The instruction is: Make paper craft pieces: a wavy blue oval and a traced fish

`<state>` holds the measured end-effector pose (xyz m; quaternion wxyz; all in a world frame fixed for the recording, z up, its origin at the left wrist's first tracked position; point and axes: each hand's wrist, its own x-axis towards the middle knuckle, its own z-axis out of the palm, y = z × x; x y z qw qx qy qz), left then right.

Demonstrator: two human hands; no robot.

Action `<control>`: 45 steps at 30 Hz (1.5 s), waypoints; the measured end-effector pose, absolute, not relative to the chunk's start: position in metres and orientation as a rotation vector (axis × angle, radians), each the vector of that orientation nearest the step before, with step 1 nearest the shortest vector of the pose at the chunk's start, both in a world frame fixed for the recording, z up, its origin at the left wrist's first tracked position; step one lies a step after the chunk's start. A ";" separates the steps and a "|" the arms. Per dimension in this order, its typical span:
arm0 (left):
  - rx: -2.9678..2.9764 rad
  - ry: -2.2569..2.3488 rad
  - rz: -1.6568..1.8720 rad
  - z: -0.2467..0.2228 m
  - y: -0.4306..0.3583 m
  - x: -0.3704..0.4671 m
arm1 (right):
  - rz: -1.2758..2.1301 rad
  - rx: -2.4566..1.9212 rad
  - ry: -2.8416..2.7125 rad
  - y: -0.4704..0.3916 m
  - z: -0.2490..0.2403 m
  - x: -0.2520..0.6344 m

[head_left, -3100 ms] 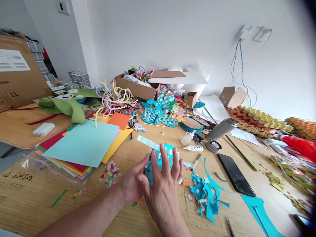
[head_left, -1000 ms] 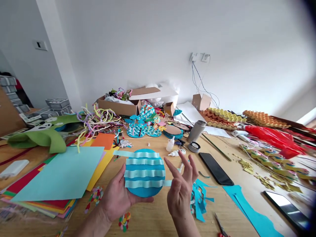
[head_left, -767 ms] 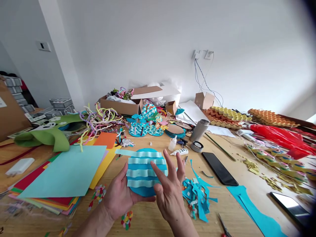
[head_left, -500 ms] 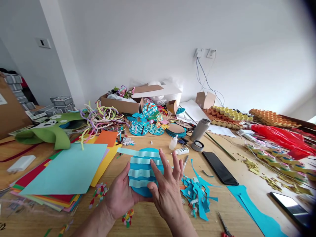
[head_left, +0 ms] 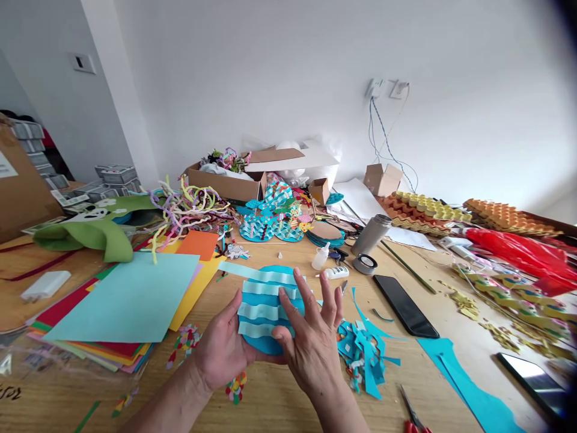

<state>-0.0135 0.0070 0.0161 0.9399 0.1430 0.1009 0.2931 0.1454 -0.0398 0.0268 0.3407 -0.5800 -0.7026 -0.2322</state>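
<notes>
A round blue paper disc [head_left: 264, 346] with several wavy light-blue paper strips [head_left: 259, 311] across it is held up over the table. My left hand [head_left: 224, 340] cups it from below and the left side, thumb along its edge. My right hand [head_left: 311, 328] lies over its right part with fingers spread, fingertips on or very near the strips. The top strip sticks out past the disc's left edge. Behind the disc are a small glue bottle [head_left: 320, 257] and a white tube [head_left: 336, 273] lying on its side.
Blue paper scraps [head_left: 367, 355] and red-handled scissors [head_left: 412, 412] lie to the right, near a black phone [head_left: 406, 305]. Coloured paper sheets [head_left: 126, 297] are stacked at left. A steel flask [head_left: 372, 234], pipe cleaners [head_left: 192, 207] and egg cartons [head_left: 424, 207] stand farther back.
The whole view has shifted slightly, so the table's things appear a little farther right and mostly higher. Both hands keep nearly the same hold on the disc.
</notes>
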 end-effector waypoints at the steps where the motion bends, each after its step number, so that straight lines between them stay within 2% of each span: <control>1: 0.293 0.207 0.598 0.016 0.007 -0.014 | -0.603 -1.506 -1.831 -0.040 0.027 0.146; 45: 0.352 0.230 0.580 0.014 0.011 -0.015 | -0.574 -1.527 -1.867 -0.040 0.026 0.152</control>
